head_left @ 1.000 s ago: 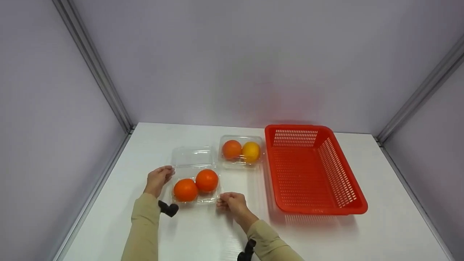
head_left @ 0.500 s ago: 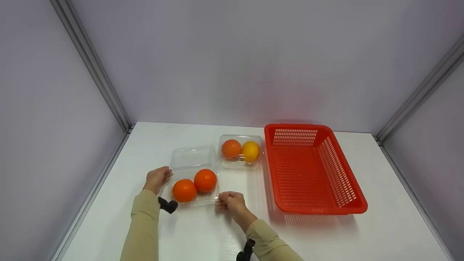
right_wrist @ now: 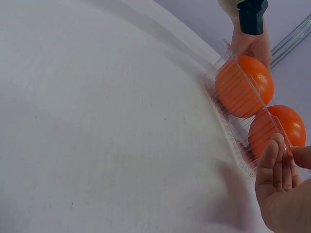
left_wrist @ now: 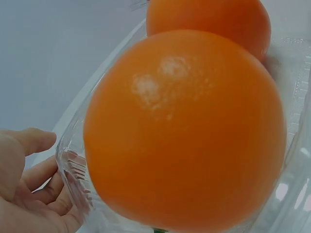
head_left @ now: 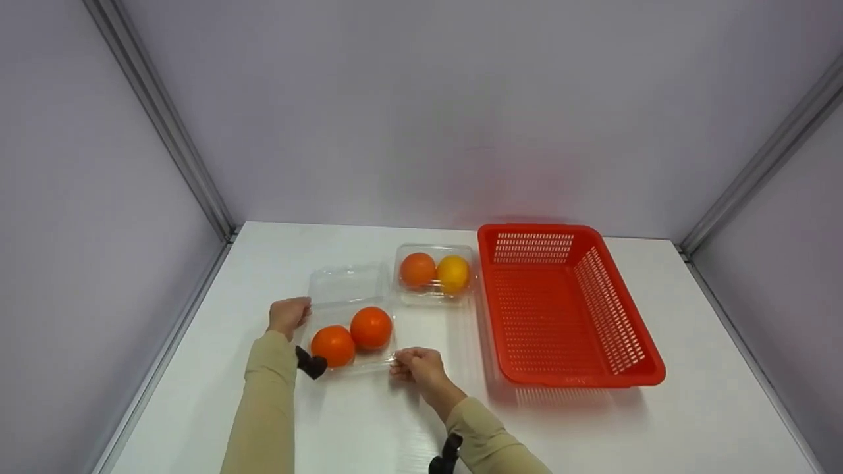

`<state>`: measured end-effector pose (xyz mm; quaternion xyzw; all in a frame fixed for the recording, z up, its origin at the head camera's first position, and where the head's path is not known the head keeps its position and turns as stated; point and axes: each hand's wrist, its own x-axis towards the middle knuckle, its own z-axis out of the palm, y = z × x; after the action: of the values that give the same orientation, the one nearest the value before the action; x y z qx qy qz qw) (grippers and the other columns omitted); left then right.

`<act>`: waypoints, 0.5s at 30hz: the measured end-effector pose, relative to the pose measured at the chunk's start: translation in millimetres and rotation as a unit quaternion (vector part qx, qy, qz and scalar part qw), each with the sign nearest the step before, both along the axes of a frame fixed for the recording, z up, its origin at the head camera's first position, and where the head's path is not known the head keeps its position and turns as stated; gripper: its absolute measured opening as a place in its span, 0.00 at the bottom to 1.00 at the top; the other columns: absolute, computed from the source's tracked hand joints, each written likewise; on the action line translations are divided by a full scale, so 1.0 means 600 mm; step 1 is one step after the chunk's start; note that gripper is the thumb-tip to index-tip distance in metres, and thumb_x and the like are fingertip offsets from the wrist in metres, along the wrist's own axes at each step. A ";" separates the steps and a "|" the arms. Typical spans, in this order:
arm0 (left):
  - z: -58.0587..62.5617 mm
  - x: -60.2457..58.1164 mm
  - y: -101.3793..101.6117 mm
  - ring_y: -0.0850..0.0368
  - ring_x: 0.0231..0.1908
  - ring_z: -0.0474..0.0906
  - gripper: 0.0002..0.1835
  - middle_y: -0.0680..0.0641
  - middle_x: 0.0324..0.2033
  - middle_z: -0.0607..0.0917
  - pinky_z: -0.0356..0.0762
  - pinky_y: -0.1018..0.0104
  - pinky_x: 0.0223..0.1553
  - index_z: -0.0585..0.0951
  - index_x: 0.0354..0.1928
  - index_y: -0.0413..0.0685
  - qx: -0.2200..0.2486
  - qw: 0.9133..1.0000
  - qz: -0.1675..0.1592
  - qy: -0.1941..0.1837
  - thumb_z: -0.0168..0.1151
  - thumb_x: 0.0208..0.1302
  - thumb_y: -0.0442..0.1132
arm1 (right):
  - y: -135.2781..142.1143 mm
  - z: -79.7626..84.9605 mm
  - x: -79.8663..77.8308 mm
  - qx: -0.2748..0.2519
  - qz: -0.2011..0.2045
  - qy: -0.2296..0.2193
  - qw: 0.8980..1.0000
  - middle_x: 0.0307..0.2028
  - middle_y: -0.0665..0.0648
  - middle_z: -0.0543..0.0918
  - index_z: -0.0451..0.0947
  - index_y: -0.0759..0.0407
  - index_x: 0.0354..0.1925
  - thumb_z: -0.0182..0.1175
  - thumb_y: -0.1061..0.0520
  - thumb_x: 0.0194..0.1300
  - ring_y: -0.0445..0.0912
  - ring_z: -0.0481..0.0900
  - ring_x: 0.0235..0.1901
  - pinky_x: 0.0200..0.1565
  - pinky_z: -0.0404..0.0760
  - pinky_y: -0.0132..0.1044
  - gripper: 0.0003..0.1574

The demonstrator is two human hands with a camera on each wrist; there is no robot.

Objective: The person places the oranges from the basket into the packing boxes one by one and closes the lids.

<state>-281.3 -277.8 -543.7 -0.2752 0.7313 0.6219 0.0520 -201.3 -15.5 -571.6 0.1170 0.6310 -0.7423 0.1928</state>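
Observation:
A clear plastic clamshell container [head_left: 374, 366] lies opened on the white table, its lid [head_left: 346, 283] spread flat on the far side. Two oranges [head_left: 332, 345] sit in its base; one fills most of the left wrist view. My left hand [head_left: 288, 317] is at the container's left edge, beside the lid fold. In the left wrist view its thumb stands apart from the fingers, which touch the clear wall from outside. With thumb and fingers, my right hand [head_left: 421, 368] pinches the near right corner of the container's rim, as the right wrist view also shows.
Behind and to the right stands another clear container [head_left: 431, 301] holding an orange fruit [head_left: 418, 270] and a yellow one [head_left: 453, 273]. A red slotted plastic basket [head_left: 543, 316] stands on the right side of the table. Pale walls [head_left: 428, 118] enclose the table.
The left hand has shifted slightly forward along the container's left edge, its wrist turning. The right hand stays at the corner. The container has edged very slightly left.

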 end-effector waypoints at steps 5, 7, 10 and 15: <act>0.001 0.000 0.008 0.55 0.41 0.77 0.23 0.44 0.37 0.83 0.79 0.66 0.49 0.75 0.57 0.28 -0.053 0.999 -0.008 0.009 0.48 0.65 0.37 | 0.002 0.017 0.005 -0.004 0.006 0.001 1.000 0.23 0.50 0.82 0.75 0.79 0.44 0.54 0.67 0.66 0.38 0.80 0.21 0.31 0.84 0.30 0.14; 0.001 0.001 0.011 0.49 0.51 0.76 0.25 0.36 0.48 0.81 0.76 0.59 0.60 0.72 0.61 0.28 -0.059 0.998 -0.011 0.014 0.46 0.66 0.37 | 0.002 0.027 0.009 -0.007 0.007 0.004 1.000 0.23 0.51 0.81 0.74 0.81 0.45 0.54 0.67 0.66 0.38 0.80 0.21 0.31 0.84 0.30 0.14; -0.001 0.002 0.013 0.44 0.57 0.73 0.25 0.31 0.58 0.76 0.71 0.54 0.66 0.70 0.63 0.28 -0.057 0.998 -0.011 0.017 0.45 0.68 0.37 | 0.002 0.036 0.014 -0.010 0.006 0.010 1.000 0.23 0.51 0.82 0.74 0.82 0.46 0.53 0.67 0.66 0.37 0.79 0.21 0.31 0.84 0.29 0.15; -0.001 0.005 0.012 0.47 0.56 0.73 0.24 0.31 0.60 0.74 0.72 0.56 0.64 0.69 0.64 0.28 -0.034 0.999 -0.006 0.023 0.46 0.69 0.36 | 0.002 0.042 0.017 -0.011 0.005 0.007 1.000 0.24 0.51 0.83 0.73 0.82 0.47 0.54 0.67 0.65 0.37 0.80 0.22 0.32 0.85 0.29 0.17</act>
<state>-278.2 -270.6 -544.5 -0.2579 0.7549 0.6023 0.0297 -190.9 -14.3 -546.5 0.1065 0.6244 -0.7492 0.1936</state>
